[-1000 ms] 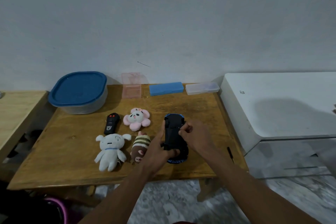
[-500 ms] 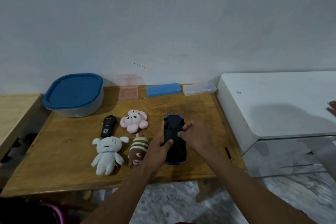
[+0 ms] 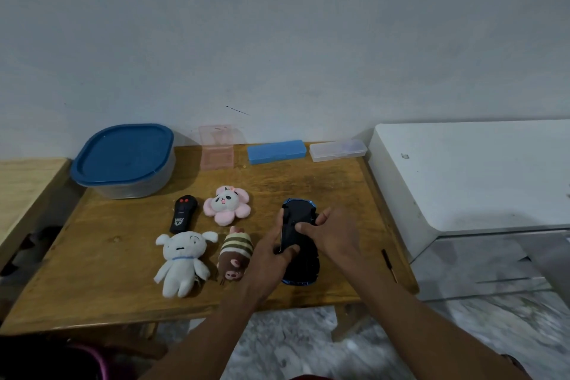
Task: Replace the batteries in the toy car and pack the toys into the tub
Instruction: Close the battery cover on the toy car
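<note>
writing: white mark on the remote (image 3: 182, 214), left of the toy car (image 3: 300, 268) (too blurred to read)
toy car: underside up on the desk (image 3: 339, 188)
left hand (image 3: 271, 253): grip clasps the car's left edge
right hand (image 3: 336, 234): curled grip pinches the car's underside
tub (image 3: 123, 160): lidded, far left of the car

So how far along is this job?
Early. Done: the blue-and-black toy car lies underside up on the wooden table. In hand: your left hand grips it, your right hand pinches at its underside. Remaining: white plush dog, pink flower plush, striped brown plush and black remote lie unpacked; the blue-lidded clear tub is shut.
</note>
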`<state>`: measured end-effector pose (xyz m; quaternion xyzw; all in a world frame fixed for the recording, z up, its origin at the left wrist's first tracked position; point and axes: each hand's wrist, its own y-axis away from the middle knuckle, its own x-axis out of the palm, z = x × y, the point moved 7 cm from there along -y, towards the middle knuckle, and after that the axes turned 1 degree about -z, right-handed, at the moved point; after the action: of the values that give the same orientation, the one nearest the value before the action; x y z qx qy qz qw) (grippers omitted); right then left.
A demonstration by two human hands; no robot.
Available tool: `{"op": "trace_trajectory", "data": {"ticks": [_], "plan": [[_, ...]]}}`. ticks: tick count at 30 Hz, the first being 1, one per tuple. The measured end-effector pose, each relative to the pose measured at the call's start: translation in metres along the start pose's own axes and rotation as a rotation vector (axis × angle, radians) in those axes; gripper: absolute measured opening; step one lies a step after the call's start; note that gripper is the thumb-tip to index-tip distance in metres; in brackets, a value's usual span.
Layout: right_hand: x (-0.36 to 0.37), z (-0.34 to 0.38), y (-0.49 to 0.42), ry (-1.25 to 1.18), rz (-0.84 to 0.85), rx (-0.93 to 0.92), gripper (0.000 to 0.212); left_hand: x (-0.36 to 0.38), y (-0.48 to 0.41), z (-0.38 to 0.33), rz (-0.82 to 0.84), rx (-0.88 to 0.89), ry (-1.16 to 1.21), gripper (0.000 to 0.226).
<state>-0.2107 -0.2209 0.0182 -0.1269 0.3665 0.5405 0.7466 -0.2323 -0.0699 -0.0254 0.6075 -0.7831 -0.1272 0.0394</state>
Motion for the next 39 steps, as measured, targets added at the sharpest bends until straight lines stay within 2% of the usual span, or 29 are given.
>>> {"op": "trace_trajectory", "data": {"ticks": [9,22,29,35,39], "plan": [[-0.003,-0.024,-0.008,-0.065,0.083,0.055,0.026,0.013,-0.005,0.009,0.03,-0.095,0.062,0.079],[-0.046,-0.097,-0.02,-0.214,0.13,0.173,0.012,0.085,-0.005,0.023,0.068,-0.171,0.13,0.082],[-0.091,-0.148,-0.043,0.011,0.074,0.116,0.02,0.124,-0.013,0.03,0.027,-0.218,0.202,0.082],[-0.085,-0.174,-0.051,0.195,0.159,0.071,0.002,0.137,-0.013,0.039,-0.019,-0.251,0.228,0.082],[-0.074,-0.173,-0.055,0.263,0.193,0.003,0.011,0.139,-0.01,0.04,-0.042,-0.26,0.232,0.082]]}}
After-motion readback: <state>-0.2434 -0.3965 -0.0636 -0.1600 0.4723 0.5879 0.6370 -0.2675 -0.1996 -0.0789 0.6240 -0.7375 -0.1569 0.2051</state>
